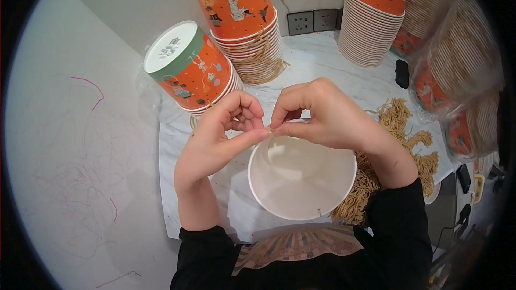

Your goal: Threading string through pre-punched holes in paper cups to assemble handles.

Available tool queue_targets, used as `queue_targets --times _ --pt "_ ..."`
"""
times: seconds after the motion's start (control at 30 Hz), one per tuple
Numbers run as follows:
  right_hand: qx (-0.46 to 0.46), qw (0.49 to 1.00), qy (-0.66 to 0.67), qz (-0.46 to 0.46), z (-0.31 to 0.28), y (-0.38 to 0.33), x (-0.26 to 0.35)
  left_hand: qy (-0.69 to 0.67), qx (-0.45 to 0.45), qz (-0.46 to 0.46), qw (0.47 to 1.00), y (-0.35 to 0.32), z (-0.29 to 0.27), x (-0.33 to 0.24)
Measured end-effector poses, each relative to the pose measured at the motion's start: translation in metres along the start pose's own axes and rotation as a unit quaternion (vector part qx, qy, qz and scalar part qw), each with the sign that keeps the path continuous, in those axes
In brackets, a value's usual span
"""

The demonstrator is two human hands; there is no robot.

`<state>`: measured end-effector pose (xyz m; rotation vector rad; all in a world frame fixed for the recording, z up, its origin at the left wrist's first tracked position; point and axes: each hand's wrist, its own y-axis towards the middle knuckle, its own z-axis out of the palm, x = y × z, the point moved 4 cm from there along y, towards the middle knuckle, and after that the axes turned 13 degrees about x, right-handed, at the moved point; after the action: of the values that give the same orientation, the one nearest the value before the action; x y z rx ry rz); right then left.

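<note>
A large white paper bucket (303, 196) stands in front of me with its mouth facing up and its bare inside showing. At its far left rim, my left hand (215, 134) and my right hand (322, 113) meet fingertip to fingertip. Thumbs and fingers of both are closed in a pinch on a tiny bit of tan cord (269, 128), mostly covered by the fingertips. On the near rim a small dark mark or cord end (320, 212) shows. To the right of the bucket, partly under my right forearm, lies a heap of tan cords (359, 190).
Upside-down stacks of orange and green printed buckets stand at the left (196, 70), at the back (236, 8) and at the back right (373, 27). Bagged buckets (457, 59) fill the right side. A small black object (402, 73) lies near them. Wall sockets (300, 23) sit behind the marble-patterned table (309, 56).
</note>
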<state>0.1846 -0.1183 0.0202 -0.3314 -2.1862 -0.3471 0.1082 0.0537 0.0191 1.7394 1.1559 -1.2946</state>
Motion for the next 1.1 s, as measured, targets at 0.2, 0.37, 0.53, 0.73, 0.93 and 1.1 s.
queue_targets --times 0.2,0.37,0.53,0.73,0.93,1.1 --pt "0.036 0.999 0.034 -0.016 0.001 0.004 -0.008 -0.078 0.023 0.0 0.997 0.002 -0.003 0.016" --pt "0.044 0.999 0.013 -0.01 0.0 0.009 -0.013 -0.125 -0.022 -0.035 0.991 0.007 -0.008 0.019" --pt "0.08 0.997 0.0 -0.011 0.0 0.011 -0.022 -0.028 -0.006 -0.044 0.999 0.001 -0.012 0.016" --pt "0.085 0.996 0.0 0.037 0.002 0.014 -0.037 0.211 0.002 -0.134 0.968 -0.004 -0.008 0.009" --pt "0.044 0.998 0.037 -0.009 -0.002 0.018 -0.04 0.154 -0.067 -0.073 0.983 0.003 0.002 0.014" --pt "0.045 0.98 0.193 0.009 -0.001 0.025 -0.057 0.221 -0.092 -0.067 0.969 0.008 0.005 0.016"
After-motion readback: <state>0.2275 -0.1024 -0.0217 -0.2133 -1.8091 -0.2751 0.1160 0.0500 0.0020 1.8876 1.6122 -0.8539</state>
